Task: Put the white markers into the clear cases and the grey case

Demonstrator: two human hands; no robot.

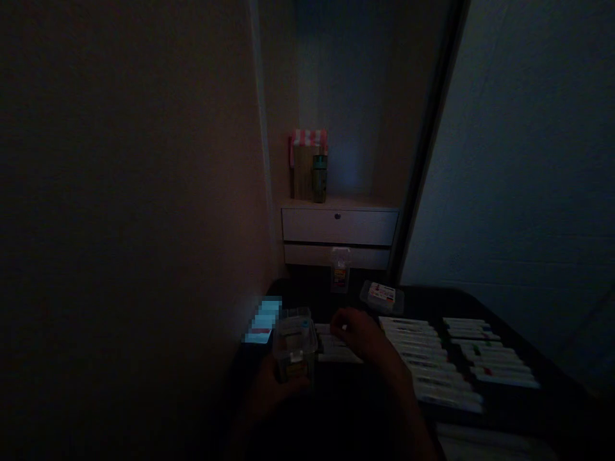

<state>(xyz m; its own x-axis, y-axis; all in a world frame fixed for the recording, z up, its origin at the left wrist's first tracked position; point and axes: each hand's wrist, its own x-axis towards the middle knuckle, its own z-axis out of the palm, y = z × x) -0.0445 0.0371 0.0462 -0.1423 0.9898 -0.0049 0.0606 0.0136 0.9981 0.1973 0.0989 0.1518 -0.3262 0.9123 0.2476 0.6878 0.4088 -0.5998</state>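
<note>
A clear plastic box (293, 342) with a pale label stands upright in the dim light, and my left hand (276, 390) is wrapped round its lower part. To its right, my right hand (358, 333) is held with curled fingers over a short row of white markers (336, 351). Its fingertips are pinched together, and the dark hides what they hold, if anything. Right of my right forearm lies a long row of white markers (425, 358), and beyond it are smaller groups of markers (500, 362), some with coloured marks.
On the dark table, a second clear box (340, 272) stands at the back beside a flat clear lid (383, 296). A bright blurred screen (264, 320) is at the left. Behind are white drawers (336, 227) and a bottle (319, 179). A wall (144, 192) rises close on the left.
</note>
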